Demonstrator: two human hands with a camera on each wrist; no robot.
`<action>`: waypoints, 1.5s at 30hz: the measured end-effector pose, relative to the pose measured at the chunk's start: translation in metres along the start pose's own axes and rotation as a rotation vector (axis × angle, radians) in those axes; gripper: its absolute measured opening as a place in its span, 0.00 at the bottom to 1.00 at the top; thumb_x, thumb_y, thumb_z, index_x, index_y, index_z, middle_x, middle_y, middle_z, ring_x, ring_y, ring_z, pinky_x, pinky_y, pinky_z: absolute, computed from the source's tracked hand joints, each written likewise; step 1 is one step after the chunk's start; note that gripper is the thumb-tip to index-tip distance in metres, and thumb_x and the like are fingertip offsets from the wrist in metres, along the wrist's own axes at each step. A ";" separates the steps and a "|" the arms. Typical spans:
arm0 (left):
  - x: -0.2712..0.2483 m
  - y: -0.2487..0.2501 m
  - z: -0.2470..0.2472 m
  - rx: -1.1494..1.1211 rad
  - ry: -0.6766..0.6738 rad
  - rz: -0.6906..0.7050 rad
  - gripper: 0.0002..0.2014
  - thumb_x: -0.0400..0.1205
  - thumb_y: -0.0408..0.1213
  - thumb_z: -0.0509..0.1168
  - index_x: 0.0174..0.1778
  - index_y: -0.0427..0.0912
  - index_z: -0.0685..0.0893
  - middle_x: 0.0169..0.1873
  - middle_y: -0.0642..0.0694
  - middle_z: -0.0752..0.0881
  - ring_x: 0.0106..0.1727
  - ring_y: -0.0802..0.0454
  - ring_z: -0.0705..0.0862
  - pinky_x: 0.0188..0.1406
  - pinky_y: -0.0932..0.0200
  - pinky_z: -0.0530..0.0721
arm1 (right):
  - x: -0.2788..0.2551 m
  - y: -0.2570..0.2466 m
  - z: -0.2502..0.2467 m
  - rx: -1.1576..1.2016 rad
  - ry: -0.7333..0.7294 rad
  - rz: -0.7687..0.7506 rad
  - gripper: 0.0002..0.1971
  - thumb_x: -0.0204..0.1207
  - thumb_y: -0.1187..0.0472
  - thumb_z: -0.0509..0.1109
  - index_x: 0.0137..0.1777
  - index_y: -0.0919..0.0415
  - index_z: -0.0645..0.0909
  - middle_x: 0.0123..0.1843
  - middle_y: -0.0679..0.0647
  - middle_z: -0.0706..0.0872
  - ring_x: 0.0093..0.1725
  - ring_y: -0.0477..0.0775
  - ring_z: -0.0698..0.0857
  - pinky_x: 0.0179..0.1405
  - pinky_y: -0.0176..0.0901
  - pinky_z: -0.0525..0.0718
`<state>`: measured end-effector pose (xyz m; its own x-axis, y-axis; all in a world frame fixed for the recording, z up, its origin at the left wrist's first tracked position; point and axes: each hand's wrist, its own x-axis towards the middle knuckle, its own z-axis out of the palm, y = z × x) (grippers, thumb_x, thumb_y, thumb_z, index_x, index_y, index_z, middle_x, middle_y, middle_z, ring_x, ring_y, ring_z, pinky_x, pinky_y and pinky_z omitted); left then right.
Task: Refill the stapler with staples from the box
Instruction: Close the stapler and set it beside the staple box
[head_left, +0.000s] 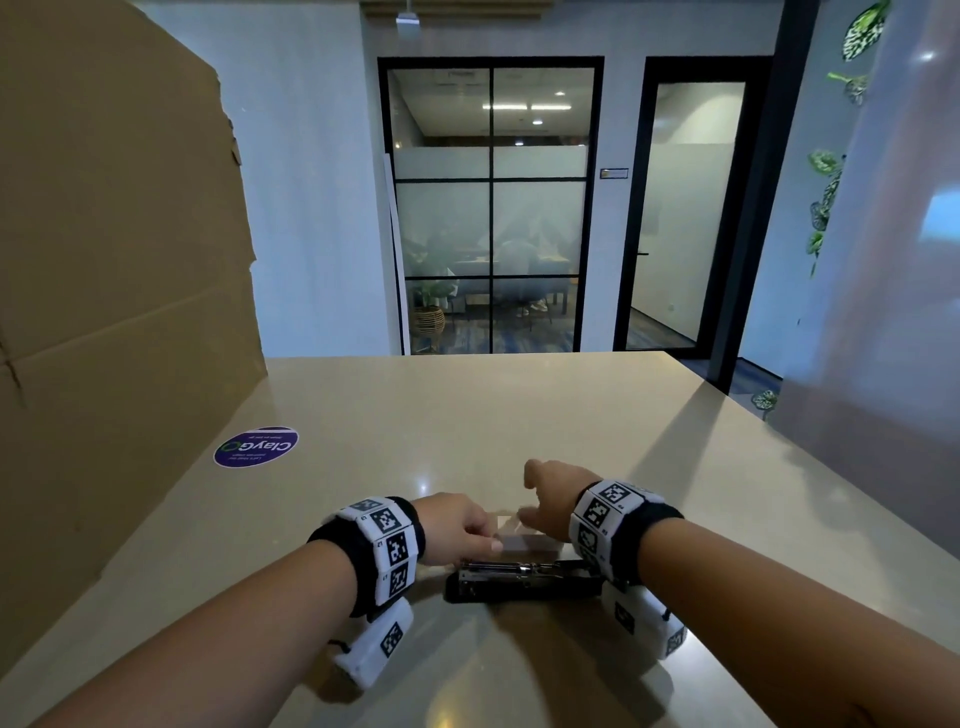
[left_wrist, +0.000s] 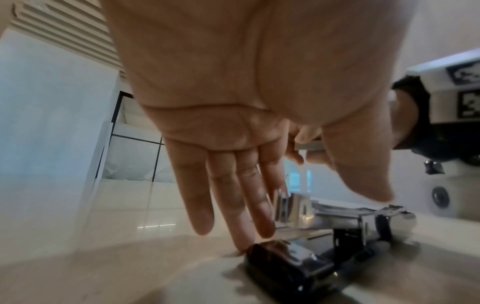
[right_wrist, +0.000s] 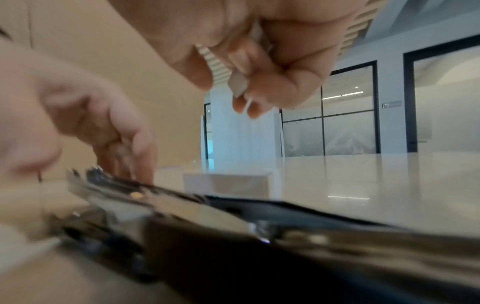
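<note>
A black stapler (head_left: 519, 582) lies opened out flat on the beige table (head_left: 467, 415), its metal magazine (left_wrist: 337, 214) exposed. Just behind it stands a small pale staple box (head_left: 530, 544), also seen in the right wrist view (right_wrist: 231, 184). My left hand (head_left: 452, 527) is over the stapler's left end; its straight fingers (left_wrist: 249, 205) point down and touch the black tip (left_wrist: 285, 263). My right hand (head_left: 540, 512) hovers above the box, and its curled fingers (right_wrist: 272, 82) pinch a small pale strip (right_wrist: 237, 83), apparently staples.
A tall cardboard sheet (head_left: 119, 260) stands along the table's left side. A round purple sticker (head_left: 256, 447) lies flat on the tabletop left of my hands. Beyond the table's far edge are glass partitions (head_left: 491, 208) and a door.
</note>
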<state>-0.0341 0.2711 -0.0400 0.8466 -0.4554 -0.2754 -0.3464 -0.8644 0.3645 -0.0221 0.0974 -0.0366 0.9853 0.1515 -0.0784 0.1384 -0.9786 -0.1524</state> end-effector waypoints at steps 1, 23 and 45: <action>-0.001 0.001 0.000 0.015 -0.018 0.007 0.18 0.79 0.53 0.66 0.57 0.45 0.87 0.54 0.45 0.90 0.53 0.50 0.86 0.60 0.51 0.82 | -0.003 0.001 -0.002 0.063 0.048 0.013 0.18 0.78 0.51 0.61 0.63 0.60 0.73 0.63 0.60 0.82 0.60 0.62 0.82 0.55 0.50 0.79; -0.008 -0.010 0.010 0.208 0.062 -0.064 0.17 0.72 0.46 0.75 0.56 0.47 0.87 0.54 0.48 0.89 0.46 0.53 0.81 0.44 0.61 0.75 | -0.027 -0.032 0.014 0.521 0.172 -0.218 0.12 0.73 0.66 0.74 0.55 0.57 0.88 0.39 0.46 0.85 0.31 0.41 0.80 0.36 0.30 0.78; -0.006 -0.016 0.011 0.190 0.077 -0.023 0.18 0.71 0.47 0.76 0.53 0.45 0.88 0.52 0.46 0.90 0.54 0.46 0.86 0.45 0.58 0.78 | -0.034 -0.033 0.016 0.184 -0.003 -0.225 0.11 0.74 0.62 0.71 0.56 0.58 0.87 0.57 0.57 0.91 0.56 0.57 0.88 0.51 0.39 0.81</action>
<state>-0.0387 0.2850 -0.0540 0.8809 -0.4240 -0.2102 -0.3907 -0.9022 0.1826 -0.0619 0.1271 -0.0450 0.9317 0.3623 -0.0256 0.3323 -0.8789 -0.3421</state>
